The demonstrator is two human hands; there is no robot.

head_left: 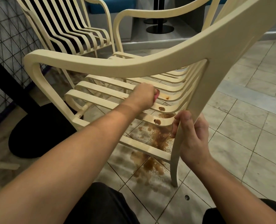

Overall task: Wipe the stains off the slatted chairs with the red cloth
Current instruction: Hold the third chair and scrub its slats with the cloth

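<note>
A cream slatted chair (111, 65) fills the middle of the view, seen from behind its side. My left hand (143, 96) reaches under the armrest and holds the red cloth (205, 92) down on the seat slats; only a small pink-red edge of the cloth shows past my fingers. Brown stains (161, 108) sit on several slats just right of that hand, near the backrest. My right hand (193, 136) grips the chair's rear leg post below the backrest, fingers curled round it.
A second cream slatted chair (64, 25) stands behind at the upper left. Brown liquid (151, 164) is spilled on the tiled floor under the seat. A black round table base (37, 135) lies at the left beside a wire mesh panel (8, 38).
</note>
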